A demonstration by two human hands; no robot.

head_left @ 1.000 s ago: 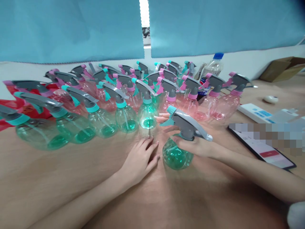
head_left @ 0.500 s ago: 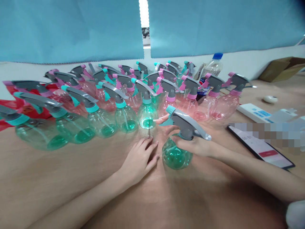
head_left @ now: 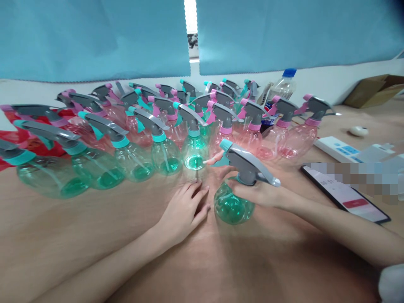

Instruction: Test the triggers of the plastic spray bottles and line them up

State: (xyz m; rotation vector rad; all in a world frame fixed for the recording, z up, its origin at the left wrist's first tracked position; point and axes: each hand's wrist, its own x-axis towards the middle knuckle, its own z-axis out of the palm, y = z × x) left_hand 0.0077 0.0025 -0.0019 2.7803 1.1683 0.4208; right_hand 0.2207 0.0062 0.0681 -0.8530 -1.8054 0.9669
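My right hand (head_left: 259,191) grips a green spray bottle (head_left: 232,206) by the neck, under its grey trigger head with a teal nozzle (head_left: 248,164). The bottle stands on the brown table (head_left: 94,235), just in front of the rows. My left hand (head_left: 184,210) lies flat on the table just left of that bottle, fingers stretched out and holding nothing. Behind both hands stand several green spray bottles (head_left: 195,149) in a front row and several pink spray bottles (head_left: 298,136) behind and to the right.
A phone (head_left: 345,195) with a lit screen lies at the right. Behind it are a white power strip (head_left: 337,149) and a small white object (head_left: 358,131). A clear water bottle (head_left: 282,88) stands behind the pink bottles. A cardboard box (head_left: 372,90) sits far right. Red plastic (head_left: 19,139) lies at the far left.
The green bottle in my right hand has shifted slightly left and closer to the front row. My left hand has stayed flat on the table.
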